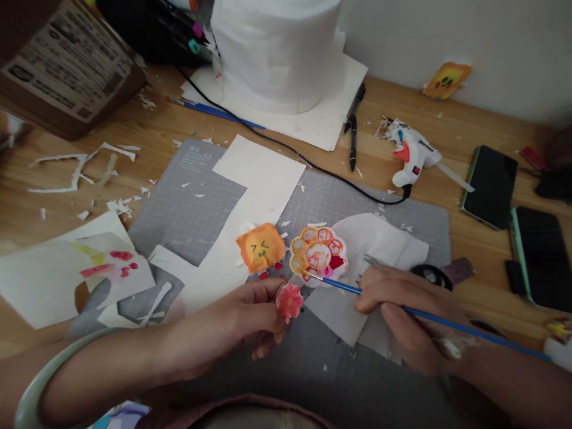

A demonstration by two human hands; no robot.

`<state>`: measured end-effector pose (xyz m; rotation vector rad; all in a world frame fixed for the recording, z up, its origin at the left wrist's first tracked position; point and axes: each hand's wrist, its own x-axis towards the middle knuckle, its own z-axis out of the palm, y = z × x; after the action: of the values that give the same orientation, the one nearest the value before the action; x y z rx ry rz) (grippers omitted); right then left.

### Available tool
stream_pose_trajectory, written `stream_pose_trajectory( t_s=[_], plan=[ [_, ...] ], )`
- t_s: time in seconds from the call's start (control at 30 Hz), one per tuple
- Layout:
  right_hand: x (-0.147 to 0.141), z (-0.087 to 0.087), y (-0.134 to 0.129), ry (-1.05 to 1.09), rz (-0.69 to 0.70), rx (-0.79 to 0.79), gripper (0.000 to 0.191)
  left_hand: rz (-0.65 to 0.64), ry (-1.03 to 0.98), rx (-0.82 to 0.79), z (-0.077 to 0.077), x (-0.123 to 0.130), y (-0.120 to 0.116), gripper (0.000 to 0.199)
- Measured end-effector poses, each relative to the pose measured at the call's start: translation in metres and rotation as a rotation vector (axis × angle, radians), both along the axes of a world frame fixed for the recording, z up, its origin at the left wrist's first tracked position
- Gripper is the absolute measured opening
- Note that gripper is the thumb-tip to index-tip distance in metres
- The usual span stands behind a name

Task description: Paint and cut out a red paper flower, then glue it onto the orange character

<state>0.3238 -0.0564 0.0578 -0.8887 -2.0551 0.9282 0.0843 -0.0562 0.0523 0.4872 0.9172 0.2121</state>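
Between the fingers of my left hand (pixel 252 316) is a small red paper flower (pixel 289 302) with an orange centre. My right hand (pixel 411 310) is closed on a long blue paintbrush (pixel 342 286), whose tip touches the lower left part of a flower-shaped paint palette (pixel 318 255) smeared with orange, yellow and red. Just left of the palette lies an orange paper piece (pixel 261 248) with a drawn face. Crumpled white tissue (pixel 373 235) lies beside and under the palette.
A grey cutting mat (pixel 192 196) bears white paper (pixel 263 185) and scraps. Behind are a tissue roll (pixel 277 53), black pens (pixel 353 134), a cable and a glue gun (pixel 413 158). Two phones (pixel 490 186) lie at right, a cardboard box (pixel 67 65) at upper left, painted paper (pixel 107 262) at left.
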Motion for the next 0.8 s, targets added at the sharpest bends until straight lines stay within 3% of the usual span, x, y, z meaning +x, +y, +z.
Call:
stream_pose_trajectory(
  t_s=[0.27,0.6,0.8],
  plan=[
    [0.005,0.005,-0.009,0.240,0.027,-0.052,0.025,-0.004,0.041,-0.008,0.001,0.000,0.000,0.012],
    [0.003,0.012,-0.001,0.168,0.186,-0.070,0.017,0.003,0.024,-0.005,0.001,0.000,0.000,0.011],
    [0.003,0.013,-0.001,0.157,0.184,-0.077,0.021,0.003,0.007,-0.010,0.002,0.000,0.000,0.011]
  ],
)
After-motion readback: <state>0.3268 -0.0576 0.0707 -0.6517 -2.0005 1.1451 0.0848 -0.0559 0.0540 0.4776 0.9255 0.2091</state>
